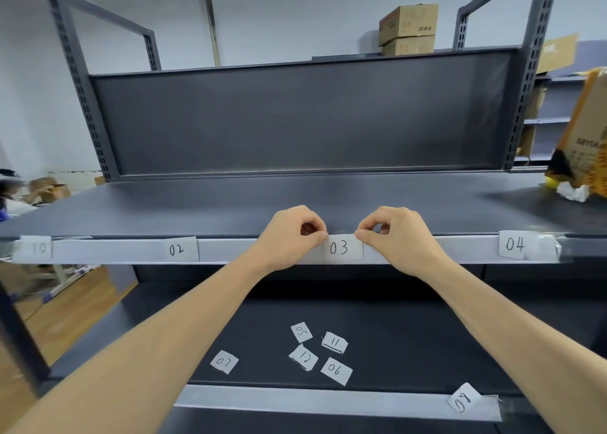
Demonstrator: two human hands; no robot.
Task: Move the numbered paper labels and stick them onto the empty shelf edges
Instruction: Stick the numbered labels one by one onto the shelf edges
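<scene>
The grey upper shelf (pixel 295 203) has a pale front edge strip (pixel 256 251) running left to right. Label 03 (pixel 343 249) lies flat against the strip, digits upright and its longer side along it, between label 02 (pixel 180 249) and label 04 (pixel 515 244). The left hand (pixel 292 233) pinches its upper left corner between thumb and forefinger, and the right hand (pixel 394 236) pinches the upper right corner likewise. On the lower shelf (pixel 410 335) lie loose label 05 (pixel 301 332), label 11 (pixel 334 342), label 12 (pixel 303 357), label 06 (pixel 336 371) and label 07 (pixel 224 362), each turned differently.
</scene>
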